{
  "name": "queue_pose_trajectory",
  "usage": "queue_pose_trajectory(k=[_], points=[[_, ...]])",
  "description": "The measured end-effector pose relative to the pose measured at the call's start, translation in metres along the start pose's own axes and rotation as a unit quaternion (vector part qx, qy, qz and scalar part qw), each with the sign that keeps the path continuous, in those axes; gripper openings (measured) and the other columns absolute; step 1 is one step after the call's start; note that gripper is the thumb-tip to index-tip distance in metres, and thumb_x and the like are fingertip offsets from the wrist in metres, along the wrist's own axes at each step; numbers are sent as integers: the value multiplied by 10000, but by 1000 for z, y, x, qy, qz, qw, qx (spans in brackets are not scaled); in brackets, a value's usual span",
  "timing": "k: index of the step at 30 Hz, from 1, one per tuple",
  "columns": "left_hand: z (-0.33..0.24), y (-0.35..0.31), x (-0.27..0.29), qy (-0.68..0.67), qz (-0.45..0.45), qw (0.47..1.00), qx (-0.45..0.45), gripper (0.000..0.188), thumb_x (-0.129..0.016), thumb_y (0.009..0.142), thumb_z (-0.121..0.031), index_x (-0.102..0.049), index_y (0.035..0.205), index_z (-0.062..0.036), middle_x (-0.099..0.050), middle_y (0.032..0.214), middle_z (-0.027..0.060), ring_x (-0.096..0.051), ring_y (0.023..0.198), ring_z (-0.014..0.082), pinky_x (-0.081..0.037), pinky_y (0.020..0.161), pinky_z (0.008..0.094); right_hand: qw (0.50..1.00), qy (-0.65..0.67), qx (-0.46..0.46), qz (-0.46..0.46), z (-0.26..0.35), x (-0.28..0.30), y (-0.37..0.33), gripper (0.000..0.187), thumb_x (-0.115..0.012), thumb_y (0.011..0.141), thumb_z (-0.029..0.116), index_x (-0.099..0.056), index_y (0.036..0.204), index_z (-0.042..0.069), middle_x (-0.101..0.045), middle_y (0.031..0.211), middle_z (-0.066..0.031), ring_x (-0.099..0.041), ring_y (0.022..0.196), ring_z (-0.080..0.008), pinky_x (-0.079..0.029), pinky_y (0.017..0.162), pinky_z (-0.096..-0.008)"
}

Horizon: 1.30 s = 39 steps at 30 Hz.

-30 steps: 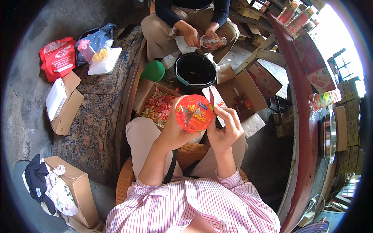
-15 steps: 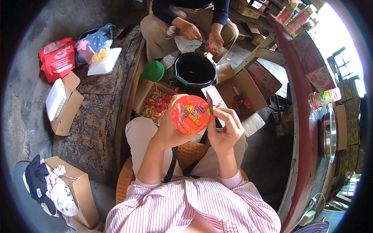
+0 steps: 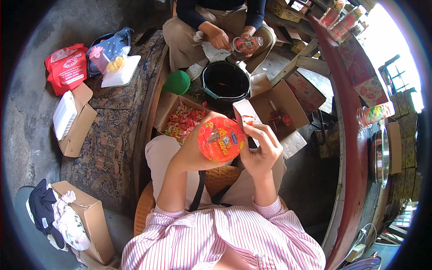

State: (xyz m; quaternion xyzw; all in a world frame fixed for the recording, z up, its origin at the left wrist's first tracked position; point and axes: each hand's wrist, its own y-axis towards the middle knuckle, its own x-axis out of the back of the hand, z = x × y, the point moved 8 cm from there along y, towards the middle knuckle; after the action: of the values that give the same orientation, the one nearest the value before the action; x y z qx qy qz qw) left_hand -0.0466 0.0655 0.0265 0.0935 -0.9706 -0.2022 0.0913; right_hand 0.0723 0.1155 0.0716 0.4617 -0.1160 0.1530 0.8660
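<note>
My left hand [image 3: 189,153] is wrapped round a jar with a red printed round top [image 3: 220,140], its printed face turned up towards me. At the jar's right edge, my right hand [image 3: 261,146] pinches a thin dark knife blade [image 3: 239,118] between thumb and fingers. The blade points away from me, and its lower end is hidden by the fingers. Just beyond my hands stands a cardboard box of red and green plastic scraps [image 3: 183,121]. To its right, another open carton [image 3: 281,105] holds a red-labelled clear jar [image 3: 286,119].
Across from me, a seated person [image 3: 220,38] holds a clear jar [image 3: 247,44] over a black bucket [image 3: 226,81]. A green bowl [image 3: 177,82] lies beside the bucket. A red-brown bench edge [image 3: 351,180] runs along the right, with a filled jar [image 3: 377,113] on it.
The round red top has turned clockwise and shifted slightly nearer to me. My right hand stays at its edge with the blade. The other person has tilted their jar sideways.
</note>
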Motion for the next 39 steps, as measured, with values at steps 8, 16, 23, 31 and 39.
queue_pose_trajectory(k=[8, 16, 23, 31, 39], points=[[6, 1, -2, -34, -11, 999, 12, 642, -750, 536, -103, -443, 1096, -42, -463, 1062, 69, -484, 995, 174, -384, 856, 294, 998, -17, -26, -54, -9, 3, -1, 197, -655, 643, -86, -625, 815, 5, -596, 716, -99, -586, 627, -154, -452, 560, -228], [40, -9, 15, -79, -91, 990, 75, 696, -734, 545, -88, -388, 1148, -44, -470, 1054, 44, -483, 991, 139, -392, 866, 285, 995, 22, -72, -64, -28, 0, -11, 161, -655, 673, -51, -630, 821, 8, -605, 708, -101, -586, 618, -160, -453, 562, -233], [45, -17, 38, -133, -167, 972, 99, 697, -645, 574, 12, -325, 1191, -29, -464, 1076, 78, -480, 1027, 157, -385, 912, 308, 994, 27, -104, -35, -60, -22, -21, 154, -645, 691, -38, -631, 838, 5, -609, 747, -114, -600, 643, -171, -458, 572, -241], [37, -30, 66, -39, -202, 975, 84, 666, -679, 599, -7, -335, 1169, -32, -455, 1091, 84, -479, 1031, 164, -388, 910, 309, 894, -57, -181, 406, -188, -181, -114, 295, -609, 674, -14, -584, 967, 10, -590, 941, -202, -582, 847, -346, -473, 725, -395], [38, -43, 87, 4, -238, 968, 79, 653, -686, 609, -5, -341, 1163, -29, -473, 1081, 88, -507, 995, 162, -410, 879, 297, 829, -79, -50, 551, -220, -239, -160, 713, -612, 642, -21, -354, 1294, 108, -387, 1273, -211, -467, 1110, -319, -428, 897, -385]])
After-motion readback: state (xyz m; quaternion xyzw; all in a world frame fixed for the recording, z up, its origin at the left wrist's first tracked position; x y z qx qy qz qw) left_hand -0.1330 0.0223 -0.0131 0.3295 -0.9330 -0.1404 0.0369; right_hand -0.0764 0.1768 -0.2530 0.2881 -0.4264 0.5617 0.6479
